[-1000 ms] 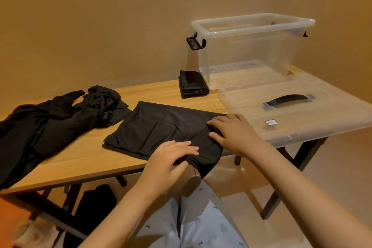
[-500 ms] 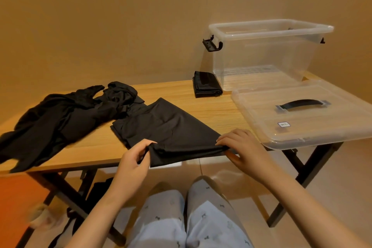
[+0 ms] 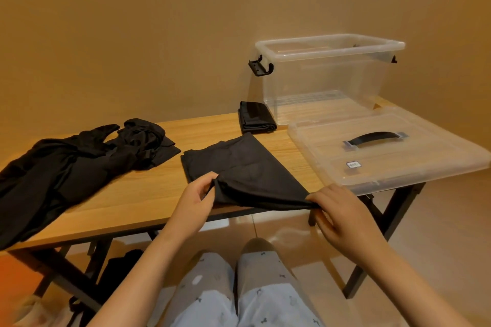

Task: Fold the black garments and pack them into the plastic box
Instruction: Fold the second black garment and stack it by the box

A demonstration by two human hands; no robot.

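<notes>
A partly folded black garment (image 3: 239, 167) lies on the wooden table (image 3: 148, 194) near its front edge. My left hand (image 3: 195, 199) pinches its near left corner, and my right hand (image 3: 337, 214) pinches its near right corner, so the near edge is lifted a little off the table. A small folded black garment (image 3: 255, 117) lies beside the clear plastic box (image 3: 329, 77) at the back right; the box stands open with nothing in it. A heap of unfolded black garments (image 3: 66, 167) covers the table's left end.
The box's clear lid (image 3: 385, 151) with a black handle lies flat on the table's right end, overhanging the edge. A plain wall stands close behind the table. Dark cloth (image 3: 117, 276) lies on the floor under the table, near my knees.
Both hands went from pressing flat on the garment to pinching its near corners and lifting that edge. The garment's overhanging part has come up onto the table.
</notes>
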